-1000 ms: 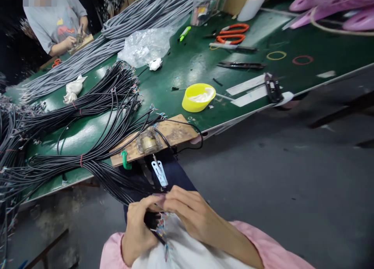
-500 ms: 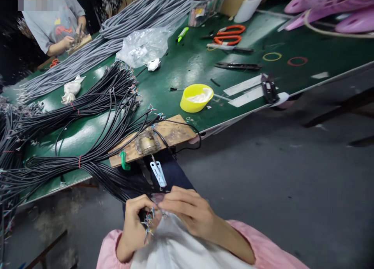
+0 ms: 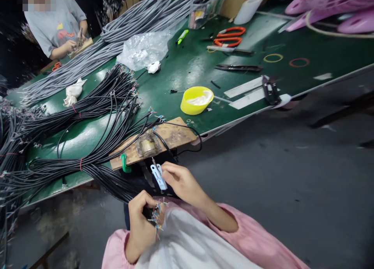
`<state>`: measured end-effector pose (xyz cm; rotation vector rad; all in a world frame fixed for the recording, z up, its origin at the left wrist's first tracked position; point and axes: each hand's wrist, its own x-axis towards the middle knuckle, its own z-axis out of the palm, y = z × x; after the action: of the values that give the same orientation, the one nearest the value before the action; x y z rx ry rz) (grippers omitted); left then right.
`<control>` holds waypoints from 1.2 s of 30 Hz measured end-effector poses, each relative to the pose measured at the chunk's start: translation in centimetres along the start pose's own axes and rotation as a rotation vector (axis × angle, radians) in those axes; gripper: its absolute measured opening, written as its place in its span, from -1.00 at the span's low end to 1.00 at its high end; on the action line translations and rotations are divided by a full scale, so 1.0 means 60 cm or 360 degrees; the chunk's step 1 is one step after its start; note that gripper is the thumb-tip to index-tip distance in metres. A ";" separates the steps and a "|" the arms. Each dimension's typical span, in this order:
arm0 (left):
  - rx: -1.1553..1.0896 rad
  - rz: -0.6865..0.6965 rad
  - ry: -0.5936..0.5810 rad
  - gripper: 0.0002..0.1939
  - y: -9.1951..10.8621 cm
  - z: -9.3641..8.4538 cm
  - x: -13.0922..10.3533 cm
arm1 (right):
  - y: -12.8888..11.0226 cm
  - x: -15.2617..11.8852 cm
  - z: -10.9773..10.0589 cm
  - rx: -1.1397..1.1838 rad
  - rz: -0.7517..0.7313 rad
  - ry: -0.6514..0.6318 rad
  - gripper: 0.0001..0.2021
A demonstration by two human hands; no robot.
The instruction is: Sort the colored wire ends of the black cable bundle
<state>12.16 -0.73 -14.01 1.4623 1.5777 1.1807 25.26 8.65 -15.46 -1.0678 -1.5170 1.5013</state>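
Glossy green tabletop (image 3: pixel 181 72) carries a scuffed wooden board (image 3: pixel 172 134) at its near edge. Below it, the left hand (image 3: pixel 143 218) is clenched around a thick bundle of black rubbery cables (image 3: pixel 117 181), their frayed coloured wire tips (image 3: pixel 157 216) fanning out. The right hand (image 3: pixel 179 181) pinches a flat pale-blue metal tool (image 3: pixel 158 175). A round yellow plastic bowl (image 3: pixel 196 100) sits behind.

No legible text, label, brand or number that I can read on any item, print on co-worker's shirt (image 3: pixel 60 27) too small.
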 end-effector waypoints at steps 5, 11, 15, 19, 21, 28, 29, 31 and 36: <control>-0.0005 0.0103 0.0237 -0.71 0.002 0.016 0.006 | -0.019 0.023 0.014 0.0522 0.0476 -0.0237 -0.42; 0.0042 0.0170 0.0412 -0.74 0.015 0.031 0.025 | -0.013 0.013 0.030 0.0952 0.0603 -0.0216 -0.39; 0.0079 0.0174 0.0415 -0.73 0.022 0.033 0.034 | -0.017 0.012 0.031 0.1087 0.0647 -0.0249 -0.42; 0.0104 0.0174 0.0356 -0.74 0.022 0.032 0.035 | -0.015 0.011 0.028 0.1233 0.0724 -0.0337 -0.43; 0.0107 0.0171 0.0344 -0.75 0.022 0.031 0.035 | -0.009 0.009 0.025 0.1296 0.0746 -0.0396 -0.42; 0.0115 0.0181 0.0294 -0.74 0.019 0.029 0.028 | 0.026 -0.021 0.001 0.1262 0.0634 -0.0283 -0.43; 0.0120 0.0195 0.0274 -0.75 0.017 0.028 0.026 | 0.027 -0.028 -0.004 0.1192 0.0586 -0.0289 -0.44; 0.0129 0.0232 0.0227 -0.79 0.014 0.024 0.022 | 0.024 -0.044 -0.012 0.1014 0.0473 -0.0355 -0.42; 0.0076 0.0368 0.0136 -0.83 0.001 0.010 0.015 | -0.001 -0.068 -0.021 0.0451 0.0363 -0.0457 -0.48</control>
<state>12.61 0.25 -14.08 1.6811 1.5332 1.3603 27.97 5.34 -15.15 -0.9087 -1.3453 2.0325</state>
